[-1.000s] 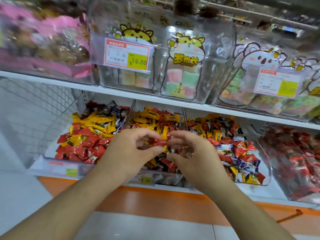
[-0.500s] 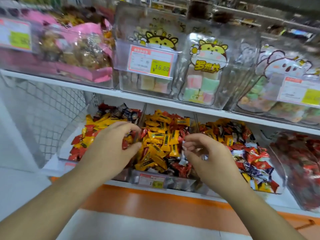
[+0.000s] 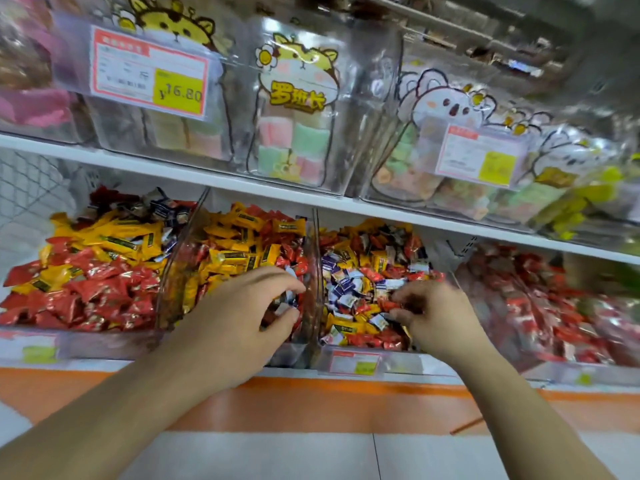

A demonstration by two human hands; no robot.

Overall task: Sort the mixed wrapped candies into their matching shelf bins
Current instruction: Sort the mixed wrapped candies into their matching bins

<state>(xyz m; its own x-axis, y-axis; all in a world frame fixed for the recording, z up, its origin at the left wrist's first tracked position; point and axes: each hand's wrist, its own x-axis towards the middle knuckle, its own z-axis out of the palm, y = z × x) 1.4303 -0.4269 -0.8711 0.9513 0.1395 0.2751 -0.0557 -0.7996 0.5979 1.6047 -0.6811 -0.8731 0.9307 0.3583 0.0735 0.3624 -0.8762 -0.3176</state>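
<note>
2 bare forearms entered from the lower left and lower right of the frame, sleeveless as far as visible, ending in an ungloved left hand (image 3: 239, 317) and right hand (image 3: 436, 317) without rings or watch.

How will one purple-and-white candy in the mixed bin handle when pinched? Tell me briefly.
Probably light: the purple-and-white candies are small and heaped loosely in the bin. Their glossy wrappers look slippery, so one may slide from a pinch. Neighbours will likely shift when one is pulled out.
</note>
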